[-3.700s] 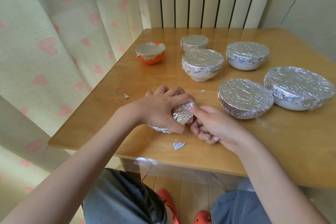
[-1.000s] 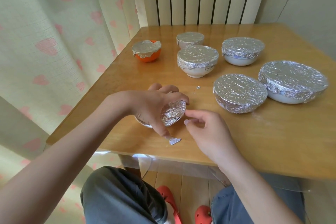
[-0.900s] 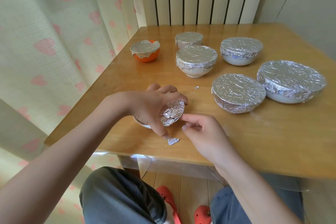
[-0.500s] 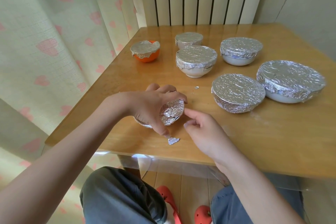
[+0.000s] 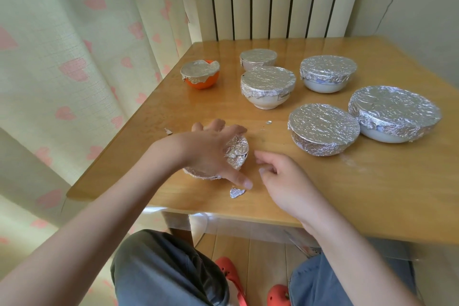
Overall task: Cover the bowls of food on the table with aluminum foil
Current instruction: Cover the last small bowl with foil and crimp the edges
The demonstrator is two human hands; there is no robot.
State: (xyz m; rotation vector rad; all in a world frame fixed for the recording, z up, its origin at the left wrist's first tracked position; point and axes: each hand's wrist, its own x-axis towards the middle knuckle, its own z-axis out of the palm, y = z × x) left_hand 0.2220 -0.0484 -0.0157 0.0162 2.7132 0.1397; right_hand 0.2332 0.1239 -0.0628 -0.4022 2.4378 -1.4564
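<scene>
Left hand (image 5: 208,154) now spread loosely over small foil-wrapped bowl (image 5: 236,151) near bench (image 5: 323,196) front edge, grip relaxing; right hand (image 5: 280,176) withdrawn beside it, empty, loosely curled; last bowl seemingly covered.

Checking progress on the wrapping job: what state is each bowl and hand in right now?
Small foil-wrapped bowl: covered, under left hand.
Orange bowl: foil on, rim partly exposed.
Five white bowls: foil-covered.
Torn foil scrap: loose on wooden table.
Left hand: fingers spread over the small bowl.
Right hand: loosely curled, empty.
</scene>
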